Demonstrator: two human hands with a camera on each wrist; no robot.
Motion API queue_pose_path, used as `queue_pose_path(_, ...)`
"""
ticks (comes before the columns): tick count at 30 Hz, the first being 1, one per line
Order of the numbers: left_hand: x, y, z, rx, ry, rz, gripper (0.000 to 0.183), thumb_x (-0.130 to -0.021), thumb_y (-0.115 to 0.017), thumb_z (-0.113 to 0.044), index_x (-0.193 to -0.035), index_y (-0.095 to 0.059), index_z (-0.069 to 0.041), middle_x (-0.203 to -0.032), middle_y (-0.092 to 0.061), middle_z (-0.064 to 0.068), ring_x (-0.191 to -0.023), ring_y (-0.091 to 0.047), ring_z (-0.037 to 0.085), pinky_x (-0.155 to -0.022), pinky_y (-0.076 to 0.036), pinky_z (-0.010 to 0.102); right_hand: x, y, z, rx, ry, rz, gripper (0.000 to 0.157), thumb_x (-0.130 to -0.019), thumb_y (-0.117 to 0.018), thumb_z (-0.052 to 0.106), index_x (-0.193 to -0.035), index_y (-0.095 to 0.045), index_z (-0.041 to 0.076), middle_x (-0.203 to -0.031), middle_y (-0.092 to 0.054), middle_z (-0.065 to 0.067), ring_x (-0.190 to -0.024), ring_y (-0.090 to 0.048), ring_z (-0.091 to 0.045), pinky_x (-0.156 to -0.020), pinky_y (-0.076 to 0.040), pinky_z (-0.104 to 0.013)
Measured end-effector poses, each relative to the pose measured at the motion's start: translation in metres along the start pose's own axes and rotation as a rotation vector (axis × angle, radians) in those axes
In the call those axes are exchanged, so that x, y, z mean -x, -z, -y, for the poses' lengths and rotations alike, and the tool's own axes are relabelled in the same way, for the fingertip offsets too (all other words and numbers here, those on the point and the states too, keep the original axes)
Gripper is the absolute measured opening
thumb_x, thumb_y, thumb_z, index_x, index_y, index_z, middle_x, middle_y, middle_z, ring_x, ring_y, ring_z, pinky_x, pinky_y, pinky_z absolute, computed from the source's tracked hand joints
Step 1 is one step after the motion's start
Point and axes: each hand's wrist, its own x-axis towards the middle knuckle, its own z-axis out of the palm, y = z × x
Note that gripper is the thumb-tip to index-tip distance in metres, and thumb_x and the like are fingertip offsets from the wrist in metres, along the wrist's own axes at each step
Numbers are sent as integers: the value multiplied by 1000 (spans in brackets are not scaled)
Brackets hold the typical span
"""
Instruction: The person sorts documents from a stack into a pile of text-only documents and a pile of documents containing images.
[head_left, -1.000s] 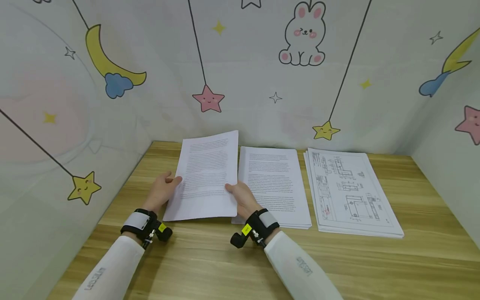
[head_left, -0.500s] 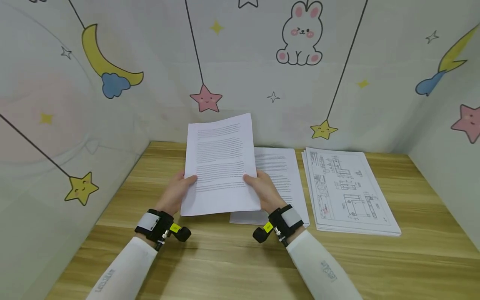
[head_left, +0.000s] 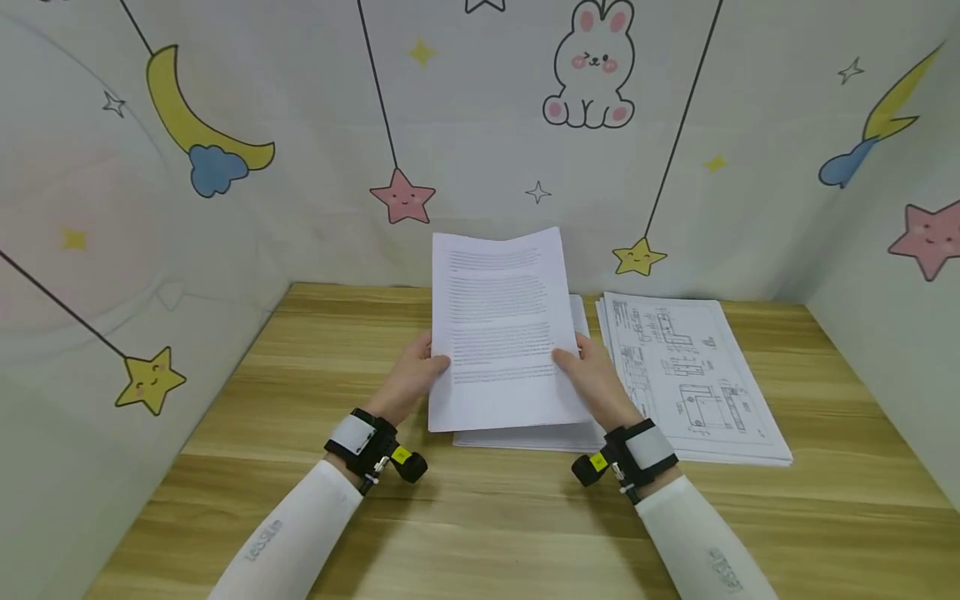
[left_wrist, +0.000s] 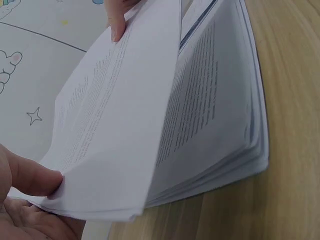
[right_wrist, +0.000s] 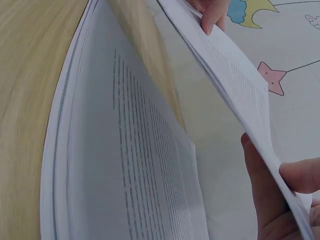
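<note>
A thin stack of printed paper sheets (head_left: 501, 325) is held up, tilted, above the table. My left hand (head_left: 407, 382) pinches its left edge, thumb on the printed face and fingers behind. At the right edge, my right hand (head_left: 602, 385) grips the same way, as its thumb (right_wrist: 302, 175) and the fingers behind the paper show. Below lies another pile of printed text pages (left_wrist: 200, 110), mostly covered in the head view. Both wrist views show a gap between the held sheets and that pile.
To the right lies a pile of technical drawings (head_left: 697, 375), close beside the text pile. The wooden table (head_left: 480, 517) meets a patterned fabric wall (head_left: 480, 150) at the back and at both sides.
Both hands have raised the held sheets and carried them right, from the table's left side to over the text pile, which they now largely cover.
</note>
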Motion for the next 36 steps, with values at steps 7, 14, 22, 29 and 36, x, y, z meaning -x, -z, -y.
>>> queue_pose_path(7, -10, -23, 1, -34, 18, 4, 52, -99, -52, -8, -150, -40, -8, -133, -63, 17, -109, -65, 24, -89, -54, 33, 5, 24, -9, 180, -3, -28, 50, -101, -49, 20, -149, -42, 6, -133, -62, -20, -111, -65, -30, -85, -54, -34)
queue_pose_path(14, -18, -37, 12, -161, 68, -28, 44, -96, -60, -11, -139, -53, -2, -120, -67, 18, -97, -68, 22, -77, -56, 29, 0, 31, -23, 325, 4, -38, 52, -98, -56, 18, -145, -44, -3, -126, -63, -28, -103, -69, -32, -79, -58, -36)
queue_pose_path(22, -18, -39, 16, -376, 32, -56, 37, -94, -65, -12, -128, -61, 0, -103, -65, 13, -81, -59, 17, -62, -47, 22, -5, 27, -32, 528, 16, -32, 52, -96, -61, 18, -140, -50, -7, -117, -69, -26, -92, -72, -28, -70, -59, -33)
queue_pose_path(29, -17, -43, 19, -550, -14, -100, 32, -91, -67, -14, -118, -66, 3, -101, -71, 15, -71, -62, 15, -52, -48, 22, -6, 28, -28, 720, 13, -19, 42, -94, -65, 21, -122, -60, -9, -103, -70, -25, -76, -64, -23, -58, -47, -26)
queue_pose_path(36, -14, -44, 15, -725, 0, -173, 21, -87, -73, -21, -84, -69, -1, -73, -62, 8, -55, -54, 14, -43, -37, 21, 0, 27, -23, 900, -20, 0, 40, -93, -66, 30, -103, -66, -9, -70, -60, -11, -56, -55, -17, -46, -37, -24)
